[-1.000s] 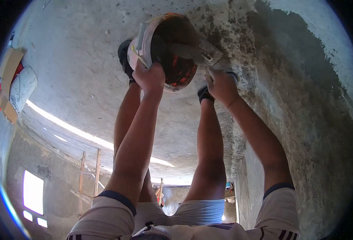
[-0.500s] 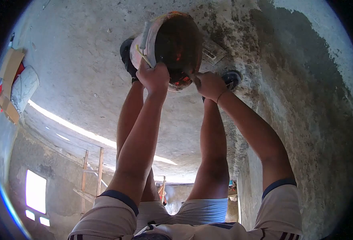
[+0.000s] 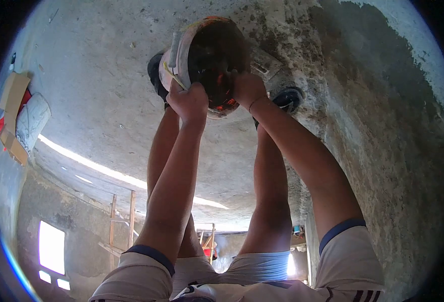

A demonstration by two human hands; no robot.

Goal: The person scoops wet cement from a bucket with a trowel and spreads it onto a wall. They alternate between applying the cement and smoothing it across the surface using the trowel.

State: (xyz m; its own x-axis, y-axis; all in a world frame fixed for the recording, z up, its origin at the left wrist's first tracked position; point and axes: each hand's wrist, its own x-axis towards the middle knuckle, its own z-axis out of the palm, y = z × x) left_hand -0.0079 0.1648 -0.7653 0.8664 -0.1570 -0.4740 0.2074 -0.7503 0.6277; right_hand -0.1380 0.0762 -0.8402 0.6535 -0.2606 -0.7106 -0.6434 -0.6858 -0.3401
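Observation:
A pale bucket (image 3: pixel 183 58) with a dark, reddish-stained inside is tipped so that its mouth faces right. My left hand (image 3: pixel 189 102) is closed on its near rim. A thin yellowish strip (image 3: pixel 173 75) pokes out beside that hand, and a grey bar-like piece (image 3: pixel 174 49) lies along the bucket's outer side. My right hand (image 3: pixel 248 89) reaches over the right edge of the mouth with fingers curled. Its fingertips are lost in the dark interior, so what they hold cannot be made out.
A flat trowel-like tool (image 3: pixel 265 65) lies on the floor right of the bucket. My shoes (image 3: pixel 288 99) flank the bucket. A rough, stained wall (image 3: pixel 373 110) rises at right. An open cardboard box (image 3: pixel 14 100) and a pale sack (image 3: pixel 33 118) are at far left.
My right hand has moved left, from the bucket's right edge in over its mouth. The bucket and my left hand sit slightly further left in view.

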